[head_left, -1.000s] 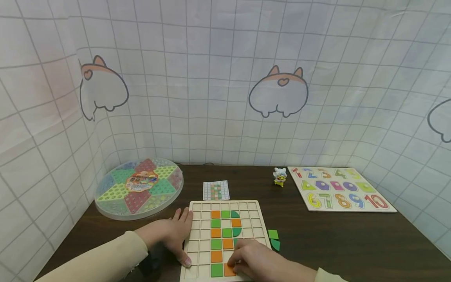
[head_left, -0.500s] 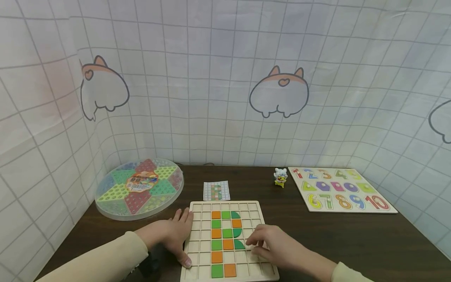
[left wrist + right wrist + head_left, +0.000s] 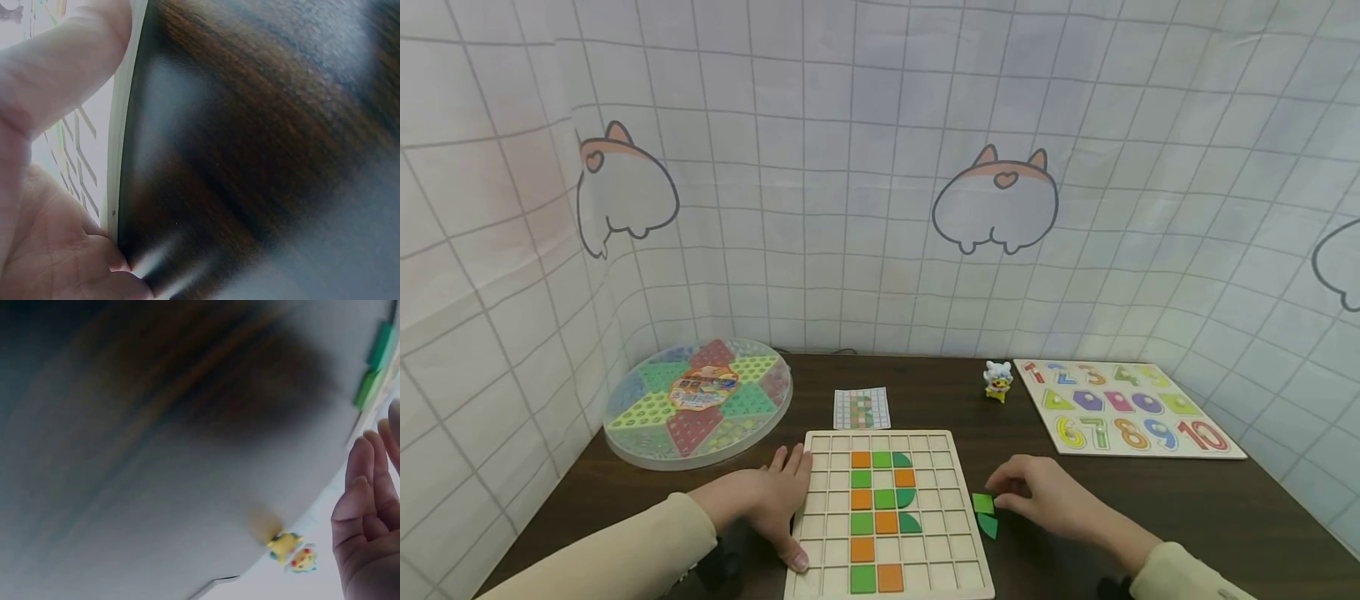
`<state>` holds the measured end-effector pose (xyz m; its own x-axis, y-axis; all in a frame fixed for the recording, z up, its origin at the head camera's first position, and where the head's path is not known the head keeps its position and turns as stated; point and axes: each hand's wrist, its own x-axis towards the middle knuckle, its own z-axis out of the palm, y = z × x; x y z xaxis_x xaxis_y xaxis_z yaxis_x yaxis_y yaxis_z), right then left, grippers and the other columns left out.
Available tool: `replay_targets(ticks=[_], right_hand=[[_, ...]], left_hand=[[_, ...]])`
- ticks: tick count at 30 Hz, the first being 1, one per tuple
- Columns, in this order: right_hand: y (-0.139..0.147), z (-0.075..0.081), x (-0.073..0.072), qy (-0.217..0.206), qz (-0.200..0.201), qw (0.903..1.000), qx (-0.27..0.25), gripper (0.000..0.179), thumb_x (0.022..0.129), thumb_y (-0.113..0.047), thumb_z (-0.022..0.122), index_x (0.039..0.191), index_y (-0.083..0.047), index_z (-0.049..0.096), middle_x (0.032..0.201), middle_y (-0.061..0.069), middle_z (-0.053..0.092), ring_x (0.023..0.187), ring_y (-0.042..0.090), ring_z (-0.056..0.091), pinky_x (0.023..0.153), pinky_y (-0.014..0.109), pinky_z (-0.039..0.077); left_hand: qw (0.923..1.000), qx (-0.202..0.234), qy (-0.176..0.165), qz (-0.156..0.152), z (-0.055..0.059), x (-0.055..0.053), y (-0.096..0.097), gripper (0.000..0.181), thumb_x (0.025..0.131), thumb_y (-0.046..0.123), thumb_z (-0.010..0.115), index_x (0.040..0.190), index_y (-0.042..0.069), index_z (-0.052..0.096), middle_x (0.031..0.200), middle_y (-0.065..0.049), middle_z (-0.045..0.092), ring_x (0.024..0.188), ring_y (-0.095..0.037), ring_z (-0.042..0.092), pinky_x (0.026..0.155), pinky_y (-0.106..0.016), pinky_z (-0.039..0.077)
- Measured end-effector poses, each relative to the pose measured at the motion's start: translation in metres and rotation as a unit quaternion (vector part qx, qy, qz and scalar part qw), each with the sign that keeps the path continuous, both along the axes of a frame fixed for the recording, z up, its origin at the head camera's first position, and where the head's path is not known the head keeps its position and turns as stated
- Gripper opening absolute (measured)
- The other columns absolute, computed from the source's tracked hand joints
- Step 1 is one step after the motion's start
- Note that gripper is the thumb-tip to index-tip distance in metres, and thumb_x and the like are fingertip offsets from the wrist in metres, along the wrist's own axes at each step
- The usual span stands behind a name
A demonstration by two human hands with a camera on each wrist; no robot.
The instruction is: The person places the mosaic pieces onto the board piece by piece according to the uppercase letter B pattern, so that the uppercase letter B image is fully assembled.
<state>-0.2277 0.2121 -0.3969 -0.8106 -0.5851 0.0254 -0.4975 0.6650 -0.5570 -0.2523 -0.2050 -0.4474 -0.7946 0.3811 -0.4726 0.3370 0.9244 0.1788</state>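
A pale wooden grid board (image 3: 936, 552) carries several orange, light green and dark green tiles, such as the orange square (image 3: 891, 577) in its bottom row. My left hand (image 3: 772, 502) rests along the board's left edge, fingers spread and thumb on the rim; the left wrist view shows the palm beside that edge (image 3: 117, 137). Off the board's right side lie a light green square tile (image 3: 982, 503) and a dark green rounded tile (image 3: 987, 526). My right hand (image 3: 1037, 498) hovers beside the green square, fingers loosely bent and holding nothing.
A small printed grid card (image 3: 861, 408) lies behind the board. At the back left stands a round Chinese checkers set (image 3: 700, 400). A small figurine (image 3: 997, 381) and a number puzzle board (image 3: 1123, 408) occupy the back right of the dark table (image 3: 1150, 492).
My right hand has left the orange tile in the bottom row and moved right, off the board, to the loose green tiles. My left hand stays at the left edge.
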Motion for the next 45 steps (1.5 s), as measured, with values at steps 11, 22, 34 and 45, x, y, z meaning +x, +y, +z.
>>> replay_targets(ticks=[11, 22, 34, 45], right_hand=[[-0.001, -0.007, -0.009, -0.029, 0.003, 0.9992, 0.028, 0.016, 0.09, -0.02, 0.08, 0.103, -0.013, 0.076, 0.095, -0.005, 0.067, 0.077, -0.002, 0.056, 0.066, 0.024, 0.05], [-0.006, -0.004, -0.011, -0.039, 0.012, 0.9982, 0.043, 0.019, 0.088, -0.016, 0.081, 0.104, -0.01, 0.074, 0.093, -0.004, 0.067, 0.077, -0.001, 0.057, 0.067, 0.024, 0.051], [-0.012, -0.002, -0.008, -0.042, -0.006, 0.9981, 0.045, 0.012, 0.089, -0.012, 0.08, 0.098, -0.008, 0.071, 0.089, -0.004, 0.066, 0.075, 0.001, 0.057, 0.065, 0.023, 0.051], [-0.042, 0.007, 0.013, -0.007, 0.036, 0.9992, 0.016, 0.016, 0.087, -0.014, 0.082, 0.099, -0.007, 0.073, 0.09, -0.004, 0.067, 0.074, -0.003, 0.055, 0.064, 0.022, 0.051]], left_hand=[[1.0, -0.002, -0.002, -0.005, -0.006, -0.006, 0.0, 0.163, 0.046, 0.092, 0.075, 0.164, 0.004, 0.006, 0.172, -0.023, 0.0, 0.158, -0.046, 0.001, 0.122, -0.061, 0.024], [1.0, -0.009, -0.003, -0.001, 0.001, -0.001, 0.002, 0.159, 0.051, 0.088, 0.078, 0.164, 0.002, 0.006, 0.171, -0.024, 0.001, 0.157, -0.048, 0.002, 0.122, -0.061, 0.025], [1.0, -0.007, -0.004, -0.004, -0.009, -0.008, -0.001, 0.167, 0.042, 0.094, 0.073, 0.164, 0.004, 0.005, 0.171, -0.023, -0.002, 0.157, -0.048, -0.001, 0.122, -0.063, 0.024], [0.9999, -0.01, -0.002, -0.003, -0.001, -0.002, 0.0, 0.161, 0.048, 0.089, 0.077, 0.164, 0.003, 0.006, 0.171, -0.023, 0.0, 0.158, -0.047, 0.001, 0.123, -0.061, 0.023]])
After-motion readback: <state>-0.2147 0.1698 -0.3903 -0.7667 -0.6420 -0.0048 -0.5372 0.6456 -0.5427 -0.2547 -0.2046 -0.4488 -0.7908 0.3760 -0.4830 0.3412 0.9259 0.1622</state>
